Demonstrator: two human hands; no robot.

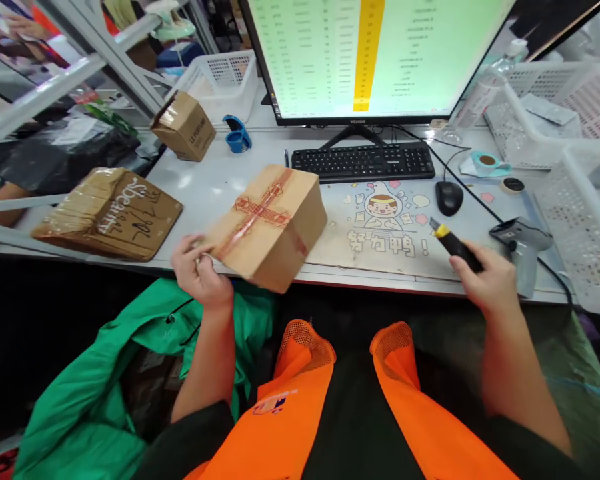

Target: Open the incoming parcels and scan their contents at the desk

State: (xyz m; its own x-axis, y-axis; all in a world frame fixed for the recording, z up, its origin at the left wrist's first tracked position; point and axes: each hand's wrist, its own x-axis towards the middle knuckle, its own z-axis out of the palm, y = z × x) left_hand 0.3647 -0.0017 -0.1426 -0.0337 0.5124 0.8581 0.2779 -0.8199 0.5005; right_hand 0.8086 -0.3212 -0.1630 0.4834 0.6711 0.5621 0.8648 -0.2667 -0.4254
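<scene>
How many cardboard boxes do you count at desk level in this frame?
3: the taped box at the left hand, the handwritten-on box farther left, and the small box behind them. Others may be hidden.

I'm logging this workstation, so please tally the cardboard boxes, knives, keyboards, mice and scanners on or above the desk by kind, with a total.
Cardboard boxes: 3 (red-taped box, pen-marked box, small box)
Utility knife: 1
Keyboard: 1
Mouse: 1
Handheld scanner: 1
Total: 7

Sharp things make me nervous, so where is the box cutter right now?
In the head view, the box cutter is at right, held in the right hand, pictured just below the mouse and left of the barcode scanner.
</scene>
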